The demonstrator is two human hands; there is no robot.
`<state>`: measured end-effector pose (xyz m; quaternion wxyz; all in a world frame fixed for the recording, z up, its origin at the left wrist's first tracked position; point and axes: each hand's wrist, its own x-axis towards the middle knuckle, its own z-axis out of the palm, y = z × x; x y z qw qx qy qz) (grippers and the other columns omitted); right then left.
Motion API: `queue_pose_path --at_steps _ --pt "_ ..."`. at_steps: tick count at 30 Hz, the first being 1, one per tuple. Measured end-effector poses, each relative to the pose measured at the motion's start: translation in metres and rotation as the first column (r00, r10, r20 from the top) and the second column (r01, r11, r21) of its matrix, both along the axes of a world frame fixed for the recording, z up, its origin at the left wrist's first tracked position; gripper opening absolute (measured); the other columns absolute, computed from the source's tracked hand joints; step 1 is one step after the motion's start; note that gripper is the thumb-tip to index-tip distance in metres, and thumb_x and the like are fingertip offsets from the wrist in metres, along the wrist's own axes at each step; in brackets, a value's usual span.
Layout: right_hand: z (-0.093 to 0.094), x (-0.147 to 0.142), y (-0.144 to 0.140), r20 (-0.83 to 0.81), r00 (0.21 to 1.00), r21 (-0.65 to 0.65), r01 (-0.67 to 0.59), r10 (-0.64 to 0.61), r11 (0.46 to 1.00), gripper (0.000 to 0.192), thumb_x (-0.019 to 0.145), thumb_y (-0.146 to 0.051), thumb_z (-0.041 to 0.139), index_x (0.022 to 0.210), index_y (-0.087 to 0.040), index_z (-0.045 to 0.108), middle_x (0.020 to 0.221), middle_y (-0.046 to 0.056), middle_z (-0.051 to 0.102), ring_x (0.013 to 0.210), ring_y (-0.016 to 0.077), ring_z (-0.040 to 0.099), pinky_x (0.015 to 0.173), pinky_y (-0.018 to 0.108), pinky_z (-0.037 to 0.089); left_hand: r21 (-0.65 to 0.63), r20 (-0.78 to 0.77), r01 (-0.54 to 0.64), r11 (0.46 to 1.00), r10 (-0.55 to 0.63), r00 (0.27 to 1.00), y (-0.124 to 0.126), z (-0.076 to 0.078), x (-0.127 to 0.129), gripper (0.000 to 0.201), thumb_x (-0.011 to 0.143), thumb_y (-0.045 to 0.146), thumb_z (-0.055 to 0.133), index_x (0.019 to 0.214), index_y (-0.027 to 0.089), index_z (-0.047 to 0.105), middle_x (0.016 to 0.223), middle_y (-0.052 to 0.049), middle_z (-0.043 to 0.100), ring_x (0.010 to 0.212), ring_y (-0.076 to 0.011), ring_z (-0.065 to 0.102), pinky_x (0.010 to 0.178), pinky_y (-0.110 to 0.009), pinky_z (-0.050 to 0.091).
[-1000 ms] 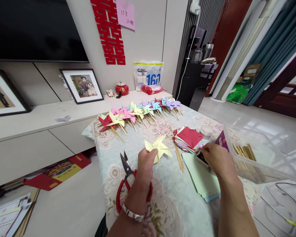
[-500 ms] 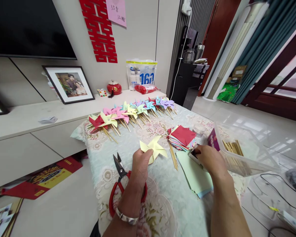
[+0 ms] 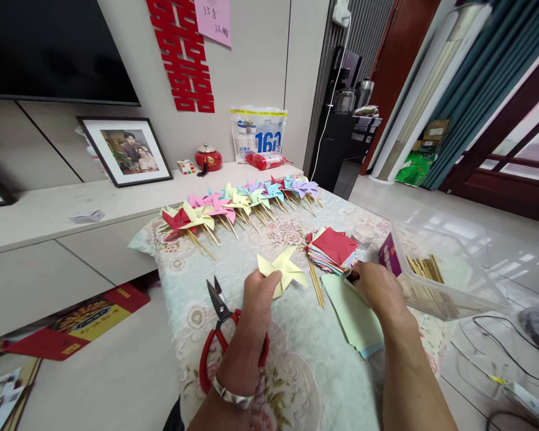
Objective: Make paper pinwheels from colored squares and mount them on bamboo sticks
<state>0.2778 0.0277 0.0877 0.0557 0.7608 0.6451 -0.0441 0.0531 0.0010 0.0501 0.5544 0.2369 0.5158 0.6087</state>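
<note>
My left hand [image 3: 259,293] pinches a pale yellow paper pinwheel [image 3: 286,269], its blades folded to the middle, thumb pressed on the centre. My right hand [image 3: 377,287] is closed, fingertips down in or at a small box [image 3: 349,279] that it mostly hides; what the fingers hold cannot be seen. Under that hand lies a stack of pale green paper sheets [image 3: 353,317]. Beside it are a few wooden sticks [image 3: 315,284] and a pile of cut paper squares [image 3: 335,248], red on top. Red-handled scissors [image 3: 220,323] lie partly beneath my left forearm.
A row of finished paper pinwheels [image 3: 233,206] on sticks lies along the table's far side. A clear plastic bin [image 3: 458,299] with wooden sticks stands at right, near a small round clear container [image 3: 363,235]. Beyond is a white cabinet [image 3: 130,206] with a framed photo [image 3: 126,151].
My right hand has shifted slightly left and up over the small box, covering more of it. My left hand keeps the pinwheel in almost the same place.
</note>
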Motion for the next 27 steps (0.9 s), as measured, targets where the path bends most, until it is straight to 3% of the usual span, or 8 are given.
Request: queue_pose_path --at_steps 17,27 --pt "-0.0014 -0.0055 -0.0012 -0.002 0.998 0.03 0.066 -0.066 0.997 0.036 0.089 -0.013 0.042 0.103 -0.018 0.075 0.098 0.018 0.078 0.093 0.0326 0.074 0.066 0.033 0.044 -0.007 0.0 0.002 1.0 -0.002 1.0 0.0006 -0.0012 -0.0001 0.016 0.057 0.02 0.069 0.071 0.013 0.069 0.057 0.001 0.067 0.048 -0.0124 0.054 0.047 -0.022 0.039" --pt "-0.0007 -0.0053 0.0011 -0.02 0.999 -0.006 0.044 -0.044 0.999 0.035 0.087 -0.017 0.045 0.103 -0.021 0.075 0.102 0.019 0.078 0.096 0.0345 0.074 0.067 0.035 0.045 0.019 0.009 0.007 1.0 -0.007 1.0 -0.0004 -0.0009 0.0002 0.011 0.058 0.019 0.069 0.068 0.013 0.068 0.056 0.001 0.066 0.05 -0.0134 0.055 0.049 -0.023 0.041"
